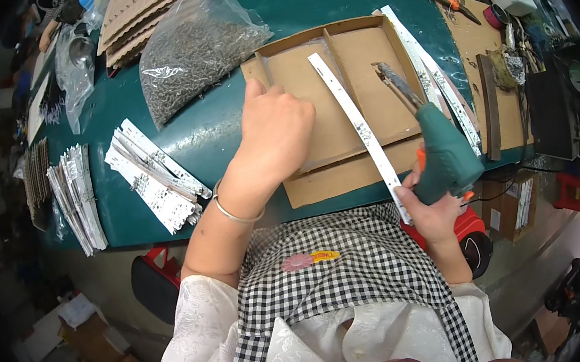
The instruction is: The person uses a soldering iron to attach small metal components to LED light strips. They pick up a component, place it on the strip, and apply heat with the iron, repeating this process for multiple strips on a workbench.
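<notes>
Head view: showing green tabletop between strip bundle and left hand. Curling it above the left edge of the cardboard tray, hiding fingertips; cannot tell whether pinching anything. Slanting a white strip over the tray; wrapping the right hand around a green glue gun, holding the strip's lower end too. Crowding the tray's right edge with loose strips.
</notes>
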Tool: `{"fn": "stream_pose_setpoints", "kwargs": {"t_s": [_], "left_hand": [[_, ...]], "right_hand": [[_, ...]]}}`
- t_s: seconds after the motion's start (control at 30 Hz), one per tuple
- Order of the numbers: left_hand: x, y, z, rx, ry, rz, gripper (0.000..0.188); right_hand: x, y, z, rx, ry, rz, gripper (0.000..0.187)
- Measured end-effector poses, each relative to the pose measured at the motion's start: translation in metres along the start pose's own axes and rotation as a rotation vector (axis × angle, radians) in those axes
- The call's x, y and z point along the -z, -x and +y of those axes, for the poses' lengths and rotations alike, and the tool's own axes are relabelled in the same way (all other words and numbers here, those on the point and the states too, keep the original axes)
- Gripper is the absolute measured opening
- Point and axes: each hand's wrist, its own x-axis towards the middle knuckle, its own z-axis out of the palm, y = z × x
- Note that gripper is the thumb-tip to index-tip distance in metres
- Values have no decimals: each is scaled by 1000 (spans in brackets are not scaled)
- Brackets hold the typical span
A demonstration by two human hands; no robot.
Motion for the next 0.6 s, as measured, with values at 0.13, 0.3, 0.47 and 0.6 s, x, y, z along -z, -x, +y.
{"fn": "stream_pose_setpoints", "kwargs": {"t_s": [0.13, 0.3, 0.47, 0.6], "left_hand": [[-5, -6, 0, -22, 5, -26, 7], [-8, -4, 2, -12, 58, -6, 8], [-8, -6, 10, 154, 625, 123, 5], [3, 0, 17, 257, 1622, 23, 14]], "right_hand": [[-7, 4, 14, 87, 81, -62, 48], [7, -1, 32, 322, 301, 3, 40], [9, -14, 7, 196, 28, 11, 40], [-1, -26, -4, 154, -136, -42, 57]]}}
